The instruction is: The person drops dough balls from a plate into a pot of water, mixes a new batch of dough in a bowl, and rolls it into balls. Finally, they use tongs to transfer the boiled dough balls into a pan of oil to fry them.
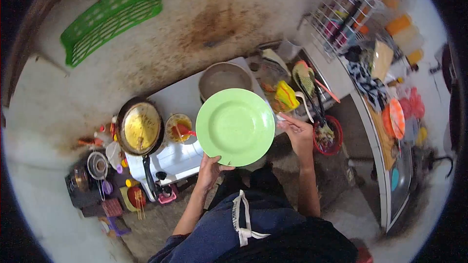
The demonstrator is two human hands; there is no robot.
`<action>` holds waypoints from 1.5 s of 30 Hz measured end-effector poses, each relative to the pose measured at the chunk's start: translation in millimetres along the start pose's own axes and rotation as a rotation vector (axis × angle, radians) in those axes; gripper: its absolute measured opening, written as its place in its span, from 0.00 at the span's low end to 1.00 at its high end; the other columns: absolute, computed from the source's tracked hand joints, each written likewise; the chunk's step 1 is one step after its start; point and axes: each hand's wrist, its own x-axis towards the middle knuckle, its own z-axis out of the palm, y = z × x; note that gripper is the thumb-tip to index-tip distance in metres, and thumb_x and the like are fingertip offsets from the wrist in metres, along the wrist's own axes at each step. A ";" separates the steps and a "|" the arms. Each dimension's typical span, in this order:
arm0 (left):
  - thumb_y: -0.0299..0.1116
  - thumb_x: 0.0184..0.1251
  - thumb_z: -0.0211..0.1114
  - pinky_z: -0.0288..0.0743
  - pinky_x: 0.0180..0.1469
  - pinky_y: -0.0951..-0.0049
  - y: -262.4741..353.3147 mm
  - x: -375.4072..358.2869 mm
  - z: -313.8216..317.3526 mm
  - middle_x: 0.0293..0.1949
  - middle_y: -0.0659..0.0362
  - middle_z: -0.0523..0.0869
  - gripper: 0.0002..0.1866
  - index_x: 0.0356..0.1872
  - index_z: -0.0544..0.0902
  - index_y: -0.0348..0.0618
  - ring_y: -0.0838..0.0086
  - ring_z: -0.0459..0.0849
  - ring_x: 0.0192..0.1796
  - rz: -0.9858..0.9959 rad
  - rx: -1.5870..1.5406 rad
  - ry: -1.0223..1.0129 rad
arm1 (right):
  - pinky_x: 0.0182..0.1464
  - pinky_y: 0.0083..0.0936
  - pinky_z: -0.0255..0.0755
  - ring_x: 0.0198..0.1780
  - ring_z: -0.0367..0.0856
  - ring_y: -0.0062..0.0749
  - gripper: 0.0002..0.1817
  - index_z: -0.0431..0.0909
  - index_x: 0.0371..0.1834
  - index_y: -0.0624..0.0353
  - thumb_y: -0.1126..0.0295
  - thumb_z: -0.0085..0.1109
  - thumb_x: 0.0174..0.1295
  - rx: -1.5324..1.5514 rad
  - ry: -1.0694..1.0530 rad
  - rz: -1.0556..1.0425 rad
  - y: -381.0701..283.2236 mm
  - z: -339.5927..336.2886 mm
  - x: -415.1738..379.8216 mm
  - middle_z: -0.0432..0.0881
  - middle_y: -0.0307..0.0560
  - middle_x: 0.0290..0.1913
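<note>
A light green plate point(235, 126) is held up in front of me, its hollow facing up and bare. My left hand point(210, 171) grips the plate's near-left rim, thumb on top and the other fingers mostly hidden beneath. Just off the right rim is my right hand point(297, 132), fingers closed around a small white scrap point(281, 116) whose kind I cannot make out. Behind the plate, a grey pan point(225, 79) is partly covered. Left of it stands a bowl point(171, 135) with a red utensil point(183, 130) in it.
On the white stove point(180, 159), a black frying pan point(140, 126) holds a yellow flat food. Skewers, a strainer point(97, 164) and jars crowd the left. A red basket point(327, 141) with scraps stands at right, below a yellow packet point(286, 96). A green rack point(114, 19) hangs on the wall.
</note>
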 end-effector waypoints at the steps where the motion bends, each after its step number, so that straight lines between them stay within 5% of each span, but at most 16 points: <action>1: 0.26 0.60 0.47 0.82 0.39 0.62 -1.9 5.1 6.2 0.56 0.47 0.66 0.28 0.62 0.52 0.41 0.57 0.76 0.50 -0.020 0.017 -0.033 | 0.44 0.19 0.72 0.39 0.80 0.24 0.16 0.73 0.50 0.68 0.77 0.54 0.58 0.025 0.053 0.025 1.6 -11.4 -6.9 0.81 0.49 0.37; 6: 0.26 0.59 0.48 0.82 0.37 0.60 -27.9 23.1 49.0 0.55 0.48 0.66 0.28 0.61 0.53 0.41 0.56 0.76 0.49 -0.141 0.058 -0.215 | 0.45 0.19 0.72 0.42 0.79 0.24 0.17 0.71 0.52 0.65 0.77 0.53 0.59 0.085 0.306 0.062 18.8 -74.3 -52.2 0.82 0.48 0.38; 10: 0.26 0.59 0.49 0.82 0.38 0.60 -58.2 29.9 99.1 0.56 0.48 0.66 0.28 0.62 0.53 0.41 0.56 0.76 0.49 -0.231 0.154 -0.339 | 0.44 0.16 0.72 0.36 0.79 0.18 0.16 0.76 0.48 0.62 0.77 0.60 0.53 -0.010 0.490 0.099 20.1 -132.0 -95.4 0.82 0.41 0.31; 14: 0.26 0.59 0.49 0.82 0.38 0.60 -99.9 26.7 168.0 0.56 0.48 0.66 0.28 0.62 0.53 0.42 0.56 0.77 0.49 -0.329 0.161 -0.407 | 0.35 0.17 0.71 0.29 0.76 0.17 0.15 0.75 0.48 0.63 0.69 0.55 0.60 -0.114 0.625 0.254 11.8 -206.9 -138.2 0.78 0.38 0.25; 20: 0.26 0.60 0.47 0.83 0.37 0.61 -175.4 20.7 270.2 0.56 0.47 0.66 0.29 0.63 0.50 0.42 0.55 0.77 0.49 -0.439 0.212 -0.582 | 0.33 0.18 0.68 0.27 0.73 0.19 0.17 0.68 0.53 0.65 0.69 0.46 0.64 0.028 0.452 0.240 6.1 -289.1 -210.9 0.77 0.40 0.29; 25: 0.35 0.63 0.49 0.80 0.40 0.61 -217.1 20.6 369.8 0.58 0.52 0.65 0.29 0.64 0.50 0.44 0.59 0.73 0.54 -0.399 0.231 -0.809 | 0.35 0.19 0.70 0.31 0.75 0.22 0.16 0.66 0.53 0.66 0.70 0.44 0.63 0.218 0.732 0.107 4.5 -357.7 -244.8 0.78 0.43 0.34; 30: 0.40 0.65 0.49 0.71 0.53 0.65 -245.0 22.9 470.7 0.66 0.52 0.55 0.33 0.67 0.44 0.46 0.61 0.72 0.56 -0.298 0.121 -1.061 | 0.41 0.23 0.72 0.37 0.77 0.25 0.16 0.66 0.51 0.67 0.69 0.44 0.64 0.360 1.081 -0.068 -17.9 -419.7 -236.5 0.77 0.43 0.40; 38: 0.32 0.63 0.52 0.65 0.56 0.68 -292.1 43.4 542.0 0.59 0.54 0.67 0.27 0.63 0.58 0.43 0.67 0.74 0.54 -0.362 0.306 -1.204 | 0.42 0.21 0.73 0.40 0.77 0.25 0.15 0.66 0.51 0.63 0.69 0.46 0.63 0.305 1.160 -0.224 -3.1 -565.5 -189.3 0.75 0.44 0.42; 39: 0.28 0.64 0.52 0.65 0.57 0.71 -297.8 52.4 548.1 0.58 0.54 0.68 0.25 0.62 0.59 0.42 0.68 0.74 0.54 -0.349 0.259 -1.227 | 0.37 0.20 0.74 0.31 0.78 0.21 0.10 0.69 0.44 0.61 0.68 0.46 0.63 0.306 1.213 -0.188 -3.8 -578.0 -177.4 0.77 0.39 0.32; 40: 0.28 0.64 0.52 0.65 0.57 0.71 -299.8 61.1 552.1 0.58 0.54 0.68 0.25 0.62 0.59 0.42 0.68 0.74 0.54 -0.344 0.251 -1.228 | 0.37 0.20 0.74 0.31 0.78 0.21 0.10 0.69 0.44 0.61 0.68 0.46 0.63 0.299 1.209 -0.191 0.9 -591.4 -169.0 0.77 0.39 0.32; 42: 0.25 0.62 0.53 0.65 0.57 0.70 -298.3 76.4 558.3 0.56 0.55 0.69 0.24 0.60 0.61 0.41 0.68 0.74 0.54 -0.102 0.303 -1.255 | 0.38 0.20 0.74 0.32 0.78 0.22 0.10 0.69 0.44 0.61 0.69 0.46 0.63 0.353 1.215 -0.211 11.3 -615.9 -151.4 0.78 0.40 0.32; 45: 0.25 0.61 0.55 0.67 0.50 0.74 -290.9 105.2 551.8 0.47 0.57 0.74 0.21 0.56 0.65 0.39 0.73 0.76 0.45 -0.107 0.313 -1.240 | 0.39 0.19 0.74 0.32 0.78 0.22 0.10 0.69 0.45 0.61 0.69 0.45 0.63 0.268 1.180 -0.193 22.1 -642.5 -133.9 0.78 0.41 0.32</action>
